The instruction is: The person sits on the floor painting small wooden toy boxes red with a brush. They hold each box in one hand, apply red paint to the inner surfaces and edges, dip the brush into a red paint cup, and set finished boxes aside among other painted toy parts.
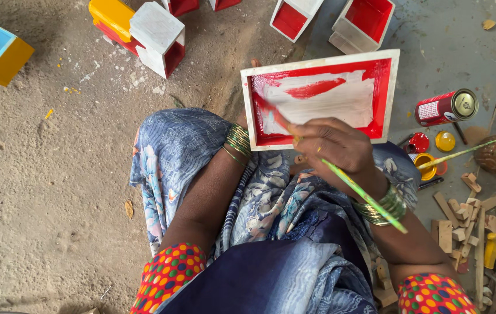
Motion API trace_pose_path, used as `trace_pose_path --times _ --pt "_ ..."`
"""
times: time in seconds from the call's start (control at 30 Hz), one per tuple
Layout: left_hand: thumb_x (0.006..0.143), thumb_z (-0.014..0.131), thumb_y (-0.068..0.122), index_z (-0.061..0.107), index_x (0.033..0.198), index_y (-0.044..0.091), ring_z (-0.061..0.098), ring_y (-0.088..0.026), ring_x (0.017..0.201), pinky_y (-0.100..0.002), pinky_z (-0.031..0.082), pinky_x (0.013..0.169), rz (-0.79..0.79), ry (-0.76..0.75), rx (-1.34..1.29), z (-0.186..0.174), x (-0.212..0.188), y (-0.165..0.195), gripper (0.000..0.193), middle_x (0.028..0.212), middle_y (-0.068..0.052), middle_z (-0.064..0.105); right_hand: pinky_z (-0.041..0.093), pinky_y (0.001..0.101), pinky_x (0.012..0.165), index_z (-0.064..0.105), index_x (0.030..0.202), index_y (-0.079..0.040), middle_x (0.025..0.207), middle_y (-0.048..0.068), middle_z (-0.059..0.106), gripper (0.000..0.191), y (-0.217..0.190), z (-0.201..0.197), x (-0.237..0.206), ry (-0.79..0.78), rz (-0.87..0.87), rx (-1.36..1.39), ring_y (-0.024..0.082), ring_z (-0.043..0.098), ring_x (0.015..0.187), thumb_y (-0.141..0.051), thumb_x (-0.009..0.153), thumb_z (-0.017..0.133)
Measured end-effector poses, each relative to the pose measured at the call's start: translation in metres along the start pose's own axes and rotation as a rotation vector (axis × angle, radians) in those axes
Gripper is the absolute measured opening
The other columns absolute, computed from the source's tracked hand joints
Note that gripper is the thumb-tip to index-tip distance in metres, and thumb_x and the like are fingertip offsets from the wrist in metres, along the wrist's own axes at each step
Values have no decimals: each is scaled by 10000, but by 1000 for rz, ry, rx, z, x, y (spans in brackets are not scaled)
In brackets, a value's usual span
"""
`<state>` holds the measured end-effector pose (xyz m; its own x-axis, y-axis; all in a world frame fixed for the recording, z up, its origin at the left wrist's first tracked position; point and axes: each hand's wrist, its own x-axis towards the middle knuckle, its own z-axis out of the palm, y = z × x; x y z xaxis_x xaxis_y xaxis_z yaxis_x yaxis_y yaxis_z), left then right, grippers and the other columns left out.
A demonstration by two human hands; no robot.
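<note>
Gripping a thin paintbrush (346, 180), the right hand (335, 145) reddens the tray (384, 99) at twelve o'clock; the left hand (242, 119), mostly hidden, steadies it. A slip could smear its white rim.

Soft, even daylight, shadows faint (darkest at the top left); sharp focus, slight wide-angle stretch at edges.

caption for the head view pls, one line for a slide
Right hand brushes red paint inside a white-edged wooden tray with a paintbrush, left hand steadying it.
</note>
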<state>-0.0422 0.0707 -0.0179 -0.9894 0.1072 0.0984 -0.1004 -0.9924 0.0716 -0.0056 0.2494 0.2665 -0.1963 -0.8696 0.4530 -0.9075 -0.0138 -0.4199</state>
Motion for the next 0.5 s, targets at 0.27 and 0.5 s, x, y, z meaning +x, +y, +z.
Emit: trace_pose_path --times 0.27,0.5 --pt "861 452 882 550 1415 -54 626 -380 1211 -506 507 1087 -15 30 4 -6 6 6 1092 1400 -294 601 620 353 849 669 931 -74 1087 103 763 245 3 -35 5 -135 60 188 256 755 1008 70 761 772" --pt "849 462 884 554 1403 -53 628 -391 1215 -504 516 1099 -37 -41 -123 28 -6 7 1093 1393 -293 608 608 363 796 666 917 -54 1052 109 761 207 -2 -13 7 -75 51 120 262 752 941 34 791 804"
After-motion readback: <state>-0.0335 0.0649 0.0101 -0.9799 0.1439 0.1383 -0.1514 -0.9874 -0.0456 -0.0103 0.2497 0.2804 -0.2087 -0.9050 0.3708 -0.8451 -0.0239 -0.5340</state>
